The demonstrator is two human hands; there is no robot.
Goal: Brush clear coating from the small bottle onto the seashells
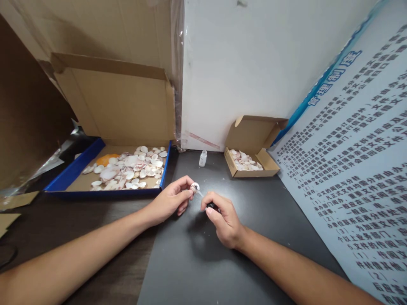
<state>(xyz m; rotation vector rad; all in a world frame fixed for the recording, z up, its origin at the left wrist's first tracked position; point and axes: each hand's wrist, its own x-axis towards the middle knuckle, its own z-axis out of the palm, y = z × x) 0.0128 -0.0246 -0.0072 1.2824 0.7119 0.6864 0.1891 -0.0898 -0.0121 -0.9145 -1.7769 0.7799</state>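
Between the thumb and fingers of my left hand (173,199) is a small white and brown seashell (195,188). My right hand (224,218) grips the black cap (212,206) of a small applicator brush. Its thin pale stem (200,194) points up and left at the shell; whether the tip touches it I cannot tell. Beyond both hands, a small whitish bottle (202,159) stands upright on the dark grey mat (190,262).
At the left, a blue-edged cardboard box (74,171) with its lid raised holds many shells and something orange (106,159). A smaller open cardboard box (254,173) at the back right holds more shells. A printed board (359,169) leans along the right, and a white panel (241,72) stands behind.
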